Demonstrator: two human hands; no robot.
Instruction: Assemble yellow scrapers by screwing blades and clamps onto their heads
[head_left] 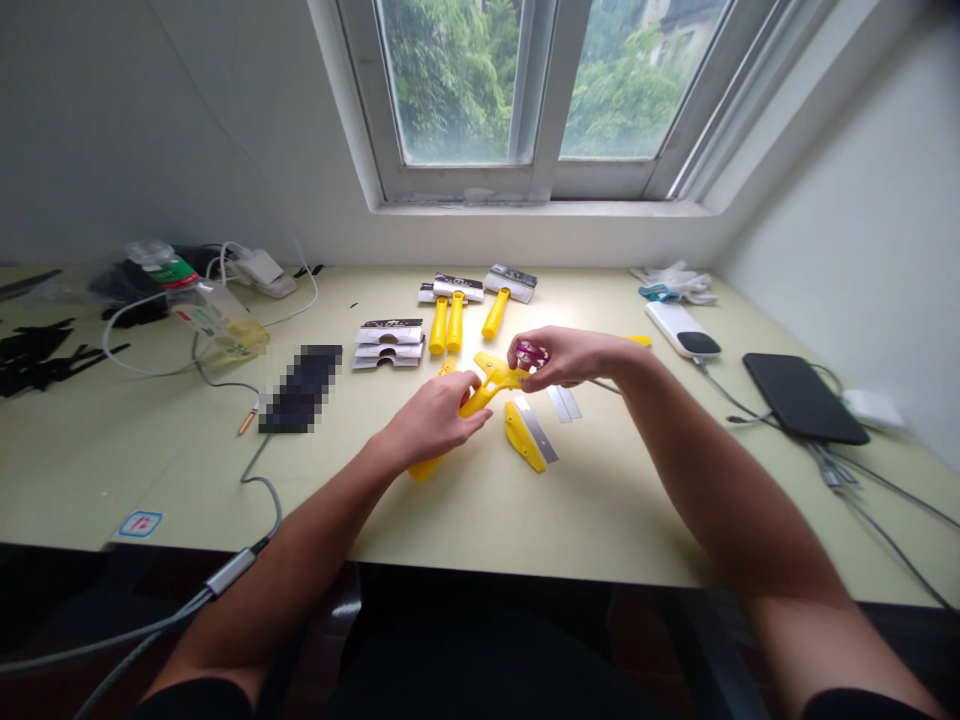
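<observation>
Nearest on the table (622, 520), a yellow piece (426, 468) shows below the left wrist; to its right lies a yellow plate with a blade (527, 436), best given a wide berth by both wrists. Beyond these, the left hand (444, 412) is closed round the handle of a yellow scraper (495, 372), which sits between the two hands, with its wide head toward the right one. That grip should stay firm so the head cannot twist. The right hand (564, 357) pinches a purple-handled tool (532, 353) above the head; its tip seems hidden by the fingers, so I cannot tell whether it is seated. Upright, gentle pressure would suit it. Loose metal blades (565, 403) lie just under the right hand, so lower it carefully. Farther back are packaged scrapers (454, 322).
</observation>
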